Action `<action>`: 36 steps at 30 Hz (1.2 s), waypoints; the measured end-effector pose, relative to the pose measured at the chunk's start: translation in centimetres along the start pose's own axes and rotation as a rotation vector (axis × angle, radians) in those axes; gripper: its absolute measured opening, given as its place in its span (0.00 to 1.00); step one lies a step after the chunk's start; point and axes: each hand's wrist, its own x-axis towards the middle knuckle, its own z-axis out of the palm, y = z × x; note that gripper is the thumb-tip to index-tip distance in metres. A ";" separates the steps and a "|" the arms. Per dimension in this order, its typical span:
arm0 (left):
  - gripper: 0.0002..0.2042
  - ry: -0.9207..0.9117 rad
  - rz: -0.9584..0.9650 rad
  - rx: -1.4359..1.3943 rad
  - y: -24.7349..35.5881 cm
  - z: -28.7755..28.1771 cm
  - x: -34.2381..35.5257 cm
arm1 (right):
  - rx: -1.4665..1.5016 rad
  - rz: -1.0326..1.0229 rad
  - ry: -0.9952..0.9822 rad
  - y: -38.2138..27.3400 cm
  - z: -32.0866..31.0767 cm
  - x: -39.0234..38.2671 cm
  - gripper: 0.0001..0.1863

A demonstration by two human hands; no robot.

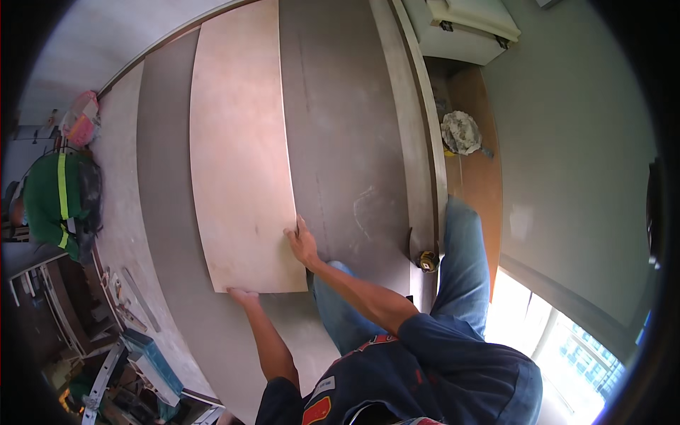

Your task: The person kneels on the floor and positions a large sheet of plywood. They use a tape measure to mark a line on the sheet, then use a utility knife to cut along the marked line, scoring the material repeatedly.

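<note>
A long, pale plywood board (241,142) lies lengthwise away from me, flat over a larger grey panel surface (347,142). My left hand (243,296) grips the board's near edge close to its left corner; some of its fingers are hidden at the edge. Farther up the right side, my right hand (302,244) holds the long edge, its thumb resting over the top face. Both hands are closed on the same board. Right of the grey panel, a yellow and black tape measure (427,261) sits on a pale ledge near my knee.
A co-worker in a green top (49,202) bends down at the far left. Tools (127,304) and a teal-topped box (150,358) lie at left. To my right are a plaster-crusted bucket (462,133), a white cabinet piece (460,35) and a bright window (581,354).
</note>
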 end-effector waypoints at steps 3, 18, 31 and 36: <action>0.37 0.090 -0.048 0.059 -1.5 -0.1 -0.1 | -0.038 0.027 0.012 0.8 -1.0 0.1 0.35; 0.40 0.136 0.015 0.128 -0.4 -1.7 0.0 | 0.033 0.080 -0.064 -1.1 -1.1 -0.9 0.36; 0.37 0.093 -0.048 0.110 1.1 -0.1 2.3 | -0.008 0.110 -0.075 -2.6 0.1 0.6 0.37; 0.38 0.114 0.007 0.127 0.9 0.2 2.2 | -0.017 0.116 -0.056 -2.3 0.7 0.6 0.37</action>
